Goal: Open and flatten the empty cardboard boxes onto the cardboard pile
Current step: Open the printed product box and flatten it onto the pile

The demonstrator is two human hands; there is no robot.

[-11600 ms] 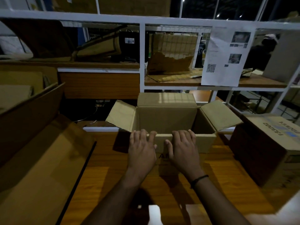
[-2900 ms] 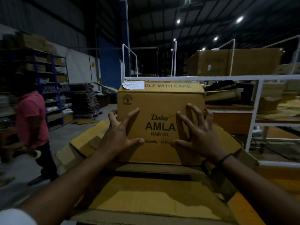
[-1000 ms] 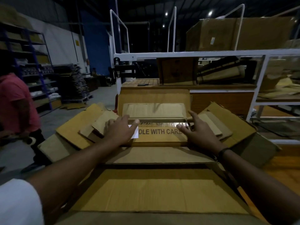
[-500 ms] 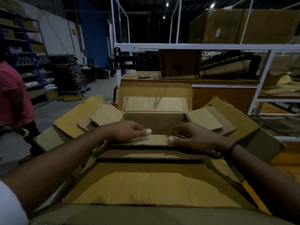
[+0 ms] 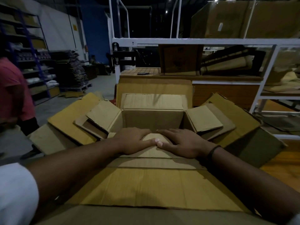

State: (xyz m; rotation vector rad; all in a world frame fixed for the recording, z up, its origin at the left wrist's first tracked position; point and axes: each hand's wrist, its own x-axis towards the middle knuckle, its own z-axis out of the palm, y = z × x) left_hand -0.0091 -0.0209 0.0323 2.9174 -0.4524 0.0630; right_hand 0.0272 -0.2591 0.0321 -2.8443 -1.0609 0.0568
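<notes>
An empty brown cardboard box [image 5: 152,117] stands open on top of the cardboard pile [image 5: 146,184], its four flaps spread outward. My left hand [image 5: 134,140] and my right hand [image 5: 180,142] lie side by side on the near flap, palms down, fingers fairly straight, thumbs touching at the middle. Both press the flap down toward me over the near wall. The box's inside is bare. Flattened sheets of the pile spread under and around the box.
A white metal rack [image 5: 194,41] with wooden shelves stands behind, holding more boxes [image 5: 180,59]. A large box [image 5: 243,18] sits on its top. A person in a red shirt [image 5: 14,93] stands at the left on the floor. A wooden table [image 5: 282,166] lies at right.
Half a second ago my fingertips were at the near flap's edge; now both palms lie flat on it, closer together, and the flap is pushed lower. The box interior shows wider.
</notes>
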